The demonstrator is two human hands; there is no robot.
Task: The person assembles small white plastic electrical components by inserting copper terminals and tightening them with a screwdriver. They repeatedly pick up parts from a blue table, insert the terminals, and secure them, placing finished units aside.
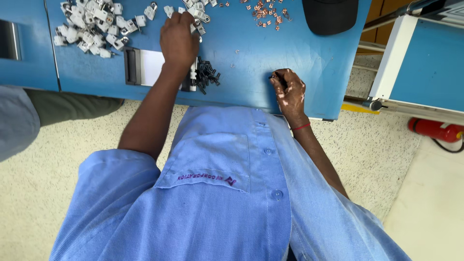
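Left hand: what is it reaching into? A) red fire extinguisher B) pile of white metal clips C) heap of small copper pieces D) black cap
B: the left hand rests with its fingers among the white metal clips on the blue table.

Worker's clothing: light-blue short-sleeved buttoned shirt with chest pocket bearing purple embroidery; thin red wrist thread on right arm.

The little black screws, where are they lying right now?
In the head view, the black screws lie in a small heap on the blue table, between the left hand and the right hand.
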